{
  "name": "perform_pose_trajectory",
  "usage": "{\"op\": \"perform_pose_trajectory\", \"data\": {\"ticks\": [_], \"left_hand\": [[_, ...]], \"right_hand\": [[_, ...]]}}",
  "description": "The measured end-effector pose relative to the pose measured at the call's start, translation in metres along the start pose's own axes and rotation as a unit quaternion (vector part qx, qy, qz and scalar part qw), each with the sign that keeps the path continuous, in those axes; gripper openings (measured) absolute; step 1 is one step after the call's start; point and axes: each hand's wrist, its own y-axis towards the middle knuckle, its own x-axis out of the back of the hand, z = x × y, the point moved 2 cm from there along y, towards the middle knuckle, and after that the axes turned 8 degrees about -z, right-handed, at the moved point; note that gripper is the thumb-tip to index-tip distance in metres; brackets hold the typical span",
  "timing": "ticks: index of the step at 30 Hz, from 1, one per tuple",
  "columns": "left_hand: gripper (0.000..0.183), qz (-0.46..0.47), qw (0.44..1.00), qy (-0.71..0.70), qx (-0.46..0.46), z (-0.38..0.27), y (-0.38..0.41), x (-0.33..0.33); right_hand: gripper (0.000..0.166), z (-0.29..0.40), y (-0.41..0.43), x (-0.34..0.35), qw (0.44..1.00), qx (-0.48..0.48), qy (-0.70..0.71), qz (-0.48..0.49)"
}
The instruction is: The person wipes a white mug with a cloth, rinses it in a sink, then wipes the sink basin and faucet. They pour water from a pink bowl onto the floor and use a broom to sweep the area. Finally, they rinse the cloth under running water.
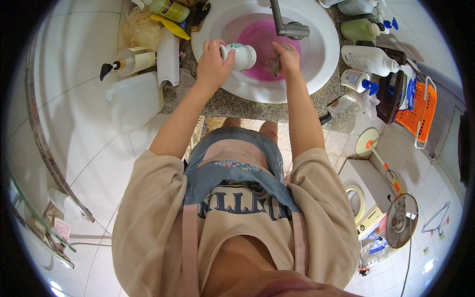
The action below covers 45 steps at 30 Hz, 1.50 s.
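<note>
My left hand (215, 61) grips a small white ceramic vase (243, 56) with a green pattern, tilted on its side over the left part of the white washbasin (323, 70). In my right hand (289, 57) is a wet greyish cloth (274, 66), bunched up, its lower end hanging over a round pink basin (259, 37) that lies inside the washbasin. A dark metal faucet (279, 22) reaches in from the top, close above my right hand. The vase and the cloth are apart.
Pump bottles, a translucent jug (135, 100) and a yellow object (170, 28) stand or lie at the left. On the right are a white bottle (365, 59), a green bottle (358, 30) and an orange basket (415, 107). The granite counter edge (256, 111) runs before me.
</note>
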Motion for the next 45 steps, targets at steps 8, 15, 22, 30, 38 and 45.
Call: {"op": "perform_pose_trajectory", "data": {"ticks": [8,15,22,30,38,45], "left_hand": [[0.039,0.027,0.99,0.039,0.134,-0.007,0.003,-0.007],[0.041,0.038,0.985,0.032,0.163,-0.02,0.006,-0.029],[0.038,0.052,0.983,0.026,0.174,-0.037,0.01,-0.023],[0.036,0.021,0.989,0.009,0.143,-0.025,0.001,-0.026],[0.027,0.063,0.995,-0.03,-0.076,-0.058,-0.01,-0.009],[0.028,0.092,0.979,-0.025,-0.181,-0.055,-0.002,-0.001]], "right_hand": [[0.031,0.023,-0.066,0.008,0.919,0.292,-0.265,0.013],[0.036,0.034,-0.138,-0.039,0.769,0.581,-0.266,0.007],[0.029,0.034,-0.105,-0.034,0.816,0.514,-0.264,-0.012],[0.024,0.024,-0.138,-0.036,0.78,0.574,-0.248,0.016],[0.023,0.062,-0.097,-0.025,0.899,0.321,-0.219,0.202],[0.02,0.058,-0.118,-0.026,0.847,0.438,-0.239,0.183]]}}
